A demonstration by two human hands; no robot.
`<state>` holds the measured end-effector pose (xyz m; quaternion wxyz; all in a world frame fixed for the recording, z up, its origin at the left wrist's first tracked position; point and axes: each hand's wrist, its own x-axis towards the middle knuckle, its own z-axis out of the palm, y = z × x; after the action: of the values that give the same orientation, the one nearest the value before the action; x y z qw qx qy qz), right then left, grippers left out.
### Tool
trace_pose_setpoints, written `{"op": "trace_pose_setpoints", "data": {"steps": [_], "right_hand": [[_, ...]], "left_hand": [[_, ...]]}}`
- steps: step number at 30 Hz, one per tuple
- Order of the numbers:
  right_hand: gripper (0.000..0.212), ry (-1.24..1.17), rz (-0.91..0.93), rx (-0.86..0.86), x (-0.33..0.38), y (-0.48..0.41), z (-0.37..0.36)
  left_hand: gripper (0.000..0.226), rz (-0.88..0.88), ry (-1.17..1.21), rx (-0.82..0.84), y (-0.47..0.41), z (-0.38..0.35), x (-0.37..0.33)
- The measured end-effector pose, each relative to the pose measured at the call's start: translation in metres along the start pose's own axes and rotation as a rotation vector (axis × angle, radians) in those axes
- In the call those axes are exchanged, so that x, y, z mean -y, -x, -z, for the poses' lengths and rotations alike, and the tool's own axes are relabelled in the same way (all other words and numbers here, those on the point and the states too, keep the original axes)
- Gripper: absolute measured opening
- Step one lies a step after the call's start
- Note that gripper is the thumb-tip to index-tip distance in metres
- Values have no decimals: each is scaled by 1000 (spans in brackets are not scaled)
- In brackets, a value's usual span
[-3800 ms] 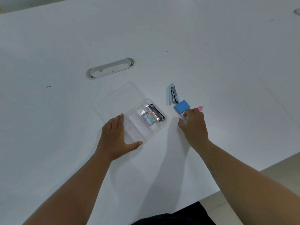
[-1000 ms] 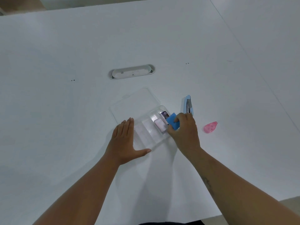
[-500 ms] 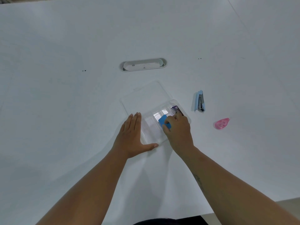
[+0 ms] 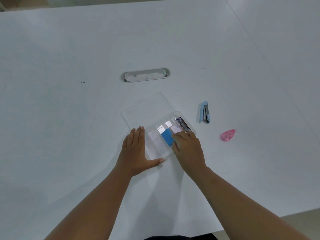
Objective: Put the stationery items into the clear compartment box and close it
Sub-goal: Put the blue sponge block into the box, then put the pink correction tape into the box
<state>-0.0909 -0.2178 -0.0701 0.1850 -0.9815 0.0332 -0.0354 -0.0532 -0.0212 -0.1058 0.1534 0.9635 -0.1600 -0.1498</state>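
The clear compartment box (image 4: 155,148) lies open on the white table, its lid (image 4: 147,110) folded back flat. A blue block (image 4: 167,137) lies in a middle compartment. My right hand (image 4: 188,149) is over the box's right side, thumb and fingertips still on the block's right edge. A pale pink item (image 4: 175,129) and a dark pack (image 4: 183,125) fill the right-hand compartments. My left hand (image 4: 135,151) lies flat against the box's left side, thumb along its near edge. A blue stapler (image 4: 204,114) and a pink correction tape (image 4: 227,135) lie on the table to the right.
An oval cable port (image 4: 145,77) is set into the table behind the box. The table's near edge (image 4: 259,213) runs close at the lower right, with floor beyond it.
My right hand picked the blue block up from beside the stapler, carried it left over the box and lowered it flat into a middle compartment. My left hand stayed against the box.
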Motion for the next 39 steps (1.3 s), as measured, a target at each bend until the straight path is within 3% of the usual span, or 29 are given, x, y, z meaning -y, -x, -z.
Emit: {"op": "trace_pose_setpoints", "data": {"steps": [10,19,24,31,34,36,39], "right_hand": [[20,-11,-22,-69,-38,-7,16],[29,33,-421,-130,-117,-3,32],[26,-48,-522,-78,-130,-8,28],[14,-10,-482,-73,-135,-9,20],[6,147,-196,-77,-130,-7,22],[10,123,-117,-118,-124,-4,22],[12,-30,-266,-25,-116,-3,19]], "left_hand": [[135,7,-24,1,-6,-1,-13],[131,16,-40,-20,-12,-3,-21],[128,19,-22,-28,-12,-3,-21],[128,30,-13,-11,-12,-4,-23],[128,32,-9,-13,-12,-4,-23],[128,30,-5,-12,-11,-4,-24],[128,30,2,-8,-12,-3,-24]]}}
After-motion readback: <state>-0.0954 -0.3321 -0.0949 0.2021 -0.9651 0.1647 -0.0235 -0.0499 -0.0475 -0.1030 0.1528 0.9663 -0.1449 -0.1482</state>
